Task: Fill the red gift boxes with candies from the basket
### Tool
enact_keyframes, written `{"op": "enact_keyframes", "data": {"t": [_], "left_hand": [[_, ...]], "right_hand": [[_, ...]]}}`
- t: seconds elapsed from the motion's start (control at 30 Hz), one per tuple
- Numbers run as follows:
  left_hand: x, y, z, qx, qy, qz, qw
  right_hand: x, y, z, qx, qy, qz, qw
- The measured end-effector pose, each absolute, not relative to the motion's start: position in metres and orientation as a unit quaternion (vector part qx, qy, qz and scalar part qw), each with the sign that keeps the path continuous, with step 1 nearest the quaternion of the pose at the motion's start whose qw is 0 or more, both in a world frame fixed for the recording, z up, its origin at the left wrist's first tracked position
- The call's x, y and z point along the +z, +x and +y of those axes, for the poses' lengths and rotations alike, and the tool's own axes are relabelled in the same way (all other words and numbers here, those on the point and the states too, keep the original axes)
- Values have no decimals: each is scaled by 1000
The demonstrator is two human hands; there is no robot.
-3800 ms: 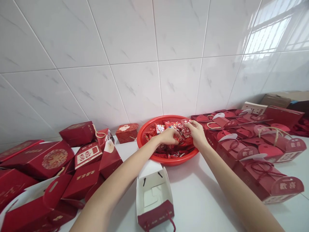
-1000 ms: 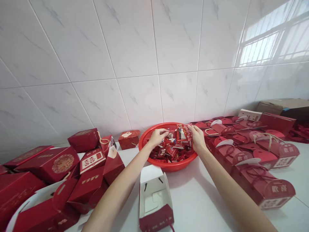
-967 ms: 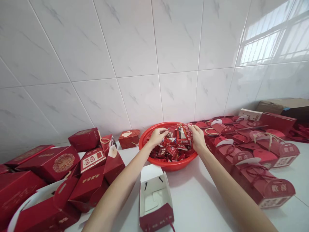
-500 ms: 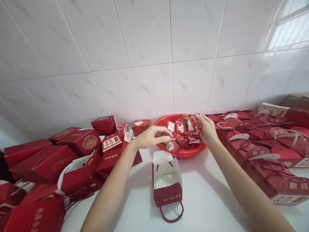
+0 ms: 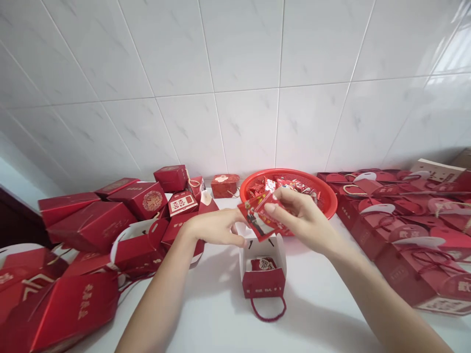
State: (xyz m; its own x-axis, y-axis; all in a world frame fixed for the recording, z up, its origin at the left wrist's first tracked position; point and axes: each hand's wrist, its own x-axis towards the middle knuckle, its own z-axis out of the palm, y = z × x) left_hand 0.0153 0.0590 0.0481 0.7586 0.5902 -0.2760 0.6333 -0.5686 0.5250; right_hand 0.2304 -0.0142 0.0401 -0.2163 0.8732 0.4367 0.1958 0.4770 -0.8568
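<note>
An open red box point(image 5: 264, 285) with white inner walls and a rope handle stands on the white table, and a red packet point(image 5: 263, 264) with pale characters lies inside it. Above the box's back edge, my right hand point(image 5: 300, 215) pinches flat red packets point(image 5: 259, 215) printed with a figure. My left hand point(image 5: 221, 228) is at the box's back left, its thumb and fingers apart, with nothing seen in it; its fingertips are partly behind the packets. Behind my right hand sits a red basket point(image 5: 327, 196) of wrapped packets.
Closed and open red boxes point(image 5: 91, 225) are piled at the left. A small red box point(image 5: 225, 186) stands by the tiled wall. Rows of flatter red boxes with handles point(image 5: 415, 235) fill the right side.
My right hand has brought the red packets from the basket to above the box. The packet that was in my left hand has been let go, and one now lies in the box.
</note>
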Motion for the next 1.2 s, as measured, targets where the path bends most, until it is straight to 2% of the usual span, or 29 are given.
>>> {"op": "enact_keyframes", "data": {"t": [0.17,0.3,0.4,0.5,0.7,0.87,1.0,1.2], "left_hand": [[41,2,78,-61,861,305,401],[35,2,85,-62,851,296,429],[34,5,86,-67,850,277,443],[35,6,87,-74,858,265,434],[36,4,86,-68,862,281,416],[42,6,80,-80,866,290,398],[48,10,70,-88,875,296,373],[52,11,57,-80,903,294,305]], "right_hand": [[34,224,-21,310,-436,-776,333],[35,221,-19,273,-452,-771,355],[32,218,-17,319,-432,-760,365],[27,216,-14,344,-426,-766,336],[32,225,-14,235,-485,-786,304],[46,240,-24,184,-549,-799,161],[47,246,-36,175,-522,-831,78],[44,249,-48,164,-427,-887,57]]}}
